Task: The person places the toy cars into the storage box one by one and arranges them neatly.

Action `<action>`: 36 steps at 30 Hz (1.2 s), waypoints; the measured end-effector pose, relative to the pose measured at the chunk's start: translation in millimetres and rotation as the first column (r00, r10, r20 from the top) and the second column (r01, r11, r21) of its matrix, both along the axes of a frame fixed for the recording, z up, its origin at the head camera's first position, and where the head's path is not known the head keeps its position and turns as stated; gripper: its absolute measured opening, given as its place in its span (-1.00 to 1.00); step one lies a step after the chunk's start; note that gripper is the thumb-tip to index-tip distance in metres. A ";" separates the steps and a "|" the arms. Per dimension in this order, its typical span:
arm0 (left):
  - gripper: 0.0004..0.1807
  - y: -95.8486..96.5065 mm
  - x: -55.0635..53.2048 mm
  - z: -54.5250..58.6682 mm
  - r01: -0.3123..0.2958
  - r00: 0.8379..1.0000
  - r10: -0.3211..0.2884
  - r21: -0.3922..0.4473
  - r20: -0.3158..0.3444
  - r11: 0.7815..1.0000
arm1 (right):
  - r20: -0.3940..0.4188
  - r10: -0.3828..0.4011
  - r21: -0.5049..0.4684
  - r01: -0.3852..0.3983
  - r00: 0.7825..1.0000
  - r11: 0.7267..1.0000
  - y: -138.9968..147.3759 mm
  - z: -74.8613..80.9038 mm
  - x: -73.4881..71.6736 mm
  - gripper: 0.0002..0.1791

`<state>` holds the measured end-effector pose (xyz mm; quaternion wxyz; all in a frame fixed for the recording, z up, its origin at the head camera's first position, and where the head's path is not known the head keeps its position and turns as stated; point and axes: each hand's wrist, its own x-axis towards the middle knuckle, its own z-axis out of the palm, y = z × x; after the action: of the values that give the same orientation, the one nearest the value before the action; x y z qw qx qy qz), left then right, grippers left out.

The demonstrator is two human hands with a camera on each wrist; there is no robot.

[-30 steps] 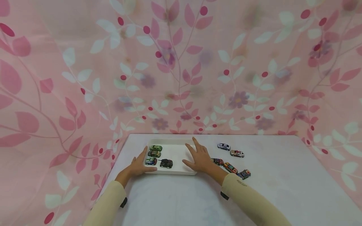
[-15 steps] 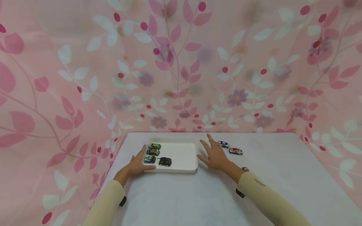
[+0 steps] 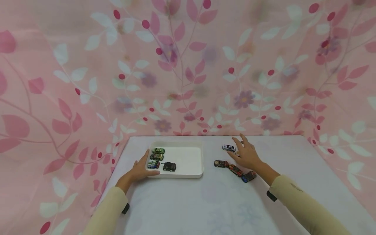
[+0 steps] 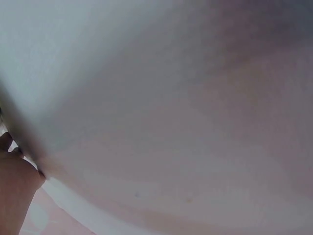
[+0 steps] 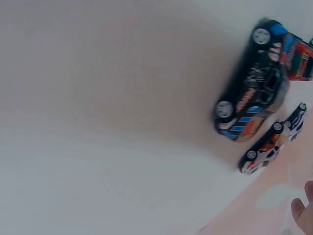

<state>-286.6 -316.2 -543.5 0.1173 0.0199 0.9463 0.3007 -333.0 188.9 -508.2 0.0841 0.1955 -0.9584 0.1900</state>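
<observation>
My left hand (image 3: 138,170) rests against the near left corner of a white tray (image 3: 202,160), fingers along its left side and thumb along its front. In the tray stand a bright green toy car (image 3: 158,150), a darker green one (image 3: 157,157), a blue-green one (image 3: 153,164) and a black toy tank (image 3: 169,166). My right hand (image 3: 246,155), fingers spread and bent, hovers beside a white and blue toy car (image 3: 228,148) and mostly hides an orange-and-white car. In the right wrist view, that orange-and-white car (image 5: 264,149) shows whole, with my fingertips (image 5: 298,210) low at the right.
Right of the tray, a dark red car (image 3: 221,164), an orange car (image 3: 236,170) and a blue-black car (image 3: 249,176) form a slanting row on the white tabletop (image 3: 188,205). A pink floral curtain (image 3: 188,65) hangs behind the table.
My right hand has moved from over the tray's right edge to the cars at the far right, uncovering the row of three. The left hand stays at the tray.
</observation>
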 end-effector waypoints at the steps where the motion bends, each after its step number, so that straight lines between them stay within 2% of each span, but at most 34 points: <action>1: 0.46 -0.3 0.1 -0.1 -0.002 1.000 0.002 0.000 0.000 1.000 | 0.010 -0.001 -0.001 0.001 1.000 1.000 2.4 -1.2 1.7 -0.16; 10: 0.45 0.2 -2.7 1.7 -0.004 1.000 0.004 0.000 0.006 1.000 | 0.070 -0.009 -0.039 0.012 0.997 0.999 31.1 -6.5 22.5 -0.14; 15: 0.45 -4.7 -1.4 4.2 -0.017 1.000 0.017 -0.014 0.002 1.000 | 0.083 -0.007 -0.073 0.013 0.997 0.997 42.3 -5.1 27.8 -0.20; 18: 0.45 -4.7 -0.5 3.2 -0.004 1.000 0.004 -0.004 0.005 1.000 | 0.095 0.014 -0.081 -0.007 0.995 0.997 47.1 -5.1 33.8 -0.25; 22: 0.44 -1.9 0.5 -0.5 0.003 1.000 -0.003 0.019 0.015 1.000 | 0.181 0.076 -0.102 -0.058 0.981 0.993 54.1 -10.2 49.8 -0.28; 26: 0.44 0.2 2.0 -1.7 -0.007 1.000 0.007 0.023 0.011 1.000 | 0.267 0.122 -0.053 -0.112 0.956 0.992 59.8 -18.6 65.1 -0.32; 30: 0.44 0.3 1.2 -1.7 0.001 1.000 -0.001 0.008 0.002 1.000 | 0.281 0.115 0.032 -0.129 0.953 0.991 62.2 -22.3 72.2 -0.50; 34: 0.44 -0.5 -0.5 -2.6 -0.004 1.000 0.004 0.003 -0.004 1.000 | 0.270 0.108 0.066 -0.131 0.957 0.989 61.7 -23.2 73.7 -0.64; 36: 0.44 0.5 -0.2 -2.7 -0.004 1.000 0.004 0.008 -0.001 1.000 | 0.298 0.100 0.070 -0.126 0.949 0.990 60.7 -22.1 76.1 -0.65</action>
<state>-286.8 -315.7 -546.2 0.1164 0.0188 0.9451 0.3047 -256.9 249.6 -530.3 -0.0788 0.2233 -0.9549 0.1789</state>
